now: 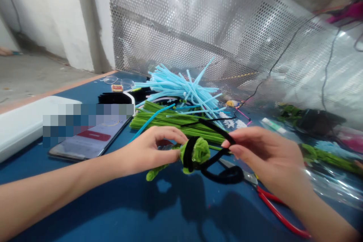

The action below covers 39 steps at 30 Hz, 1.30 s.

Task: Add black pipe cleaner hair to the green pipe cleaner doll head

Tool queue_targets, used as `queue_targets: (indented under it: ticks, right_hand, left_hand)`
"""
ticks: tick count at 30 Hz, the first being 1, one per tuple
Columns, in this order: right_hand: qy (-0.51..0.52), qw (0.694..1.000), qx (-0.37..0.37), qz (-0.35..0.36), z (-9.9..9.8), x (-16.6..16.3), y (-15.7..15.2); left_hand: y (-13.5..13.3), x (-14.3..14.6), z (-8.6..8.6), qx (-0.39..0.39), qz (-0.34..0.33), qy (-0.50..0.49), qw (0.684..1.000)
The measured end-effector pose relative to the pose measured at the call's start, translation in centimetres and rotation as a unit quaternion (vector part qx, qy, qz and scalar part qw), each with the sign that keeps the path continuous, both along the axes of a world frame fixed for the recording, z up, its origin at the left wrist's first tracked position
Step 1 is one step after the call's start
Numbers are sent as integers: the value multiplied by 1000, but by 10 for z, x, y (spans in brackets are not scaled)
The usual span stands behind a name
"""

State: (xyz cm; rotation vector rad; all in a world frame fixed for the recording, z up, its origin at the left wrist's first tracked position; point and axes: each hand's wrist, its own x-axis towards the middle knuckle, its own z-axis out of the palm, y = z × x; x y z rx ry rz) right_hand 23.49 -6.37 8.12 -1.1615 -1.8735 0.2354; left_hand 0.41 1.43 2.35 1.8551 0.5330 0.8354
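My left hand (pixel 153 147) pinches a green pipe-cleaner ball (pixel 198 153) that has a green stem (pixel 154 173) trailing down to the left. A black pipe cleaner (pixel 218 170) is wound round the ball and loops off to the right. My right hand (pixel 263 155) grips that black pipe cleaner between thumb and fingers, just right of the ball. Both hands hover a little above the blue table (pixel 159 211).
Behind the hands lie a bundle of green pipe cleaners (pixel 164 121) and a pile of light blue ones (pixel 178 85). A phone (pixel 90 140) and a white box (pixel 19 124) sit at left. Red-handled scissors (pixel 272 204) lie under my right hand. A perforated metal screen (pixel 198 19) stands behind.
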Motion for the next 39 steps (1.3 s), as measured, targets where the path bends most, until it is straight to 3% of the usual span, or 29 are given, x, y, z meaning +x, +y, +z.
queue_targets:
  ticks: [3, 11, 18, 25, 31, 39]
  right_hand:
    - [70, 997, -35, 9, -4, -4, 0]
    - [85, 991, -97, 31, -3, -6, 3]
    - [108, 988, -103, 31, -7, -10, 10]
    - [124, 986, -108, 19, -8, -16, 7]
    - [103, 989, -110, 3, -9, -22, 8]
    - [83, 989, -118, 43, -9, -18, 6]
  left_hand:
    - [0, 0, 0, -2, -1, 0, 1000]
    - [-2, 0, 0, -10, -2, 3, 1000]
    - [-3, -1, 1, -19, -37, -22, 999]
    - [-1, -3, 0, -78, -77, -77, 991]
    - [-2, -1, 1, -93, -70, -76, 990]
    - [0, -4, -2, -89, -62, -47, 993]
